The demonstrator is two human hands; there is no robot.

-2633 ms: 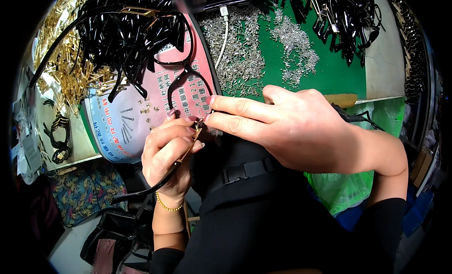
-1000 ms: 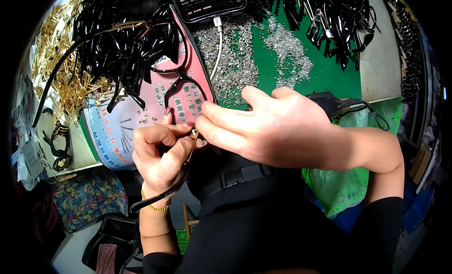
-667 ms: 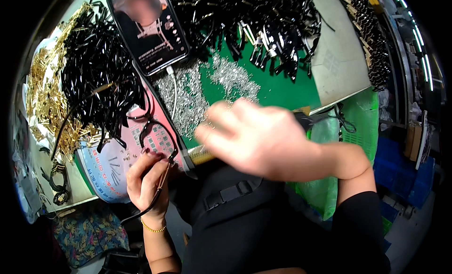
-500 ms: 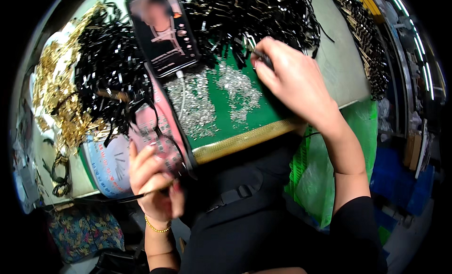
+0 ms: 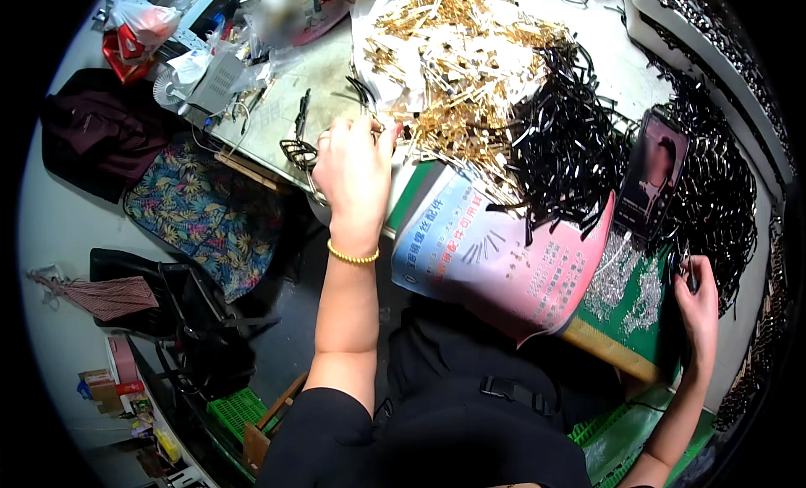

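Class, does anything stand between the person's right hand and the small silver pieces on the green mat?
Nothing visible does. Only bare green mat lies between the right hand and the nearer silver pieces. The phone lies farther from the person, off that path.

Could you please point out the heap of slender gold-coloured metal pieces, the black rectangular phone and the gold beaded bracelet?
Heap of slender gold-coloured metal pieces [image 5: 460, 106]: head view, middle of the heap.
Black rectangular phone [image 5: 652, 176]: head view, middle of the screen.
Gold beaded bracelet [image 5: 353, 259]: head view, middle of its visible beads.
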